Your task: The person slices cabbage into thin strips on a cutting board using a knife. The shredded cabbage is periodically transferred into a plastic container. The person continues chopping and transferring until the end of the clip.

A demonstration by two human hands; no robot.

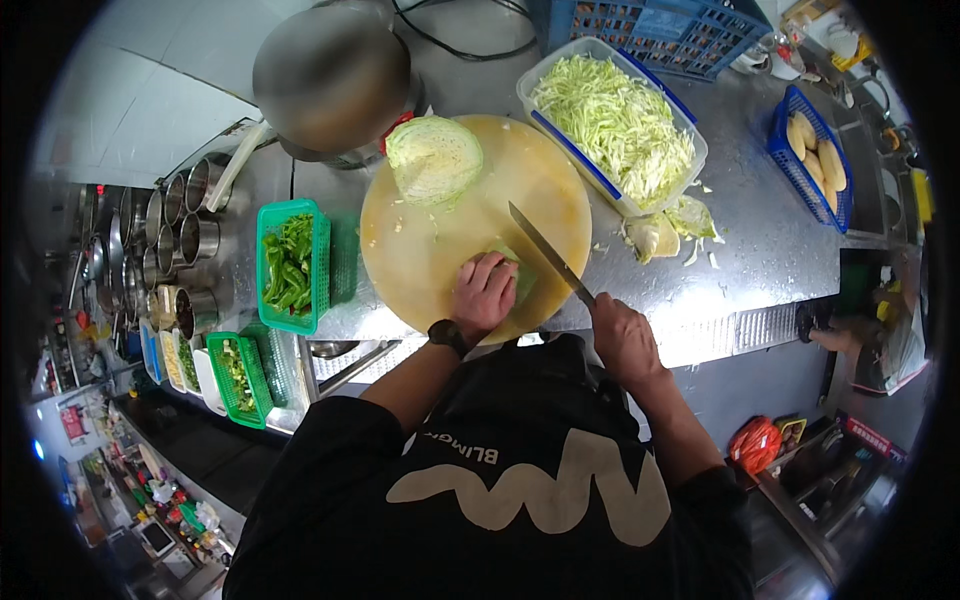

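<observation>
My right hand (626, 341) grips the handle of a kitchen knife (550, 253), its long blade slanting up and left over the right part of the round cutting board (397, 262). With curled fingers, my left hand (486, 291) holds a pale green cabbage piece (523, 271) against the board near its front edge. The hand hides part of that piece, and the blade is apart from it. Farther back on the board rests a large cut cabbage (435, 161). Shredded cabbage (615, 124) fills a clear plastic container (559, 139) at the back right.
Cabbage offcuts (660, 234) lie beside the container on the steel counter (765, 247). A green basket (322, 262) of green peppers (288, 262) stands left. Behind are a large metal pot (330, 79) and blue crate (652, 34). Another person's arm (836, 341) shows far right.
</observation>
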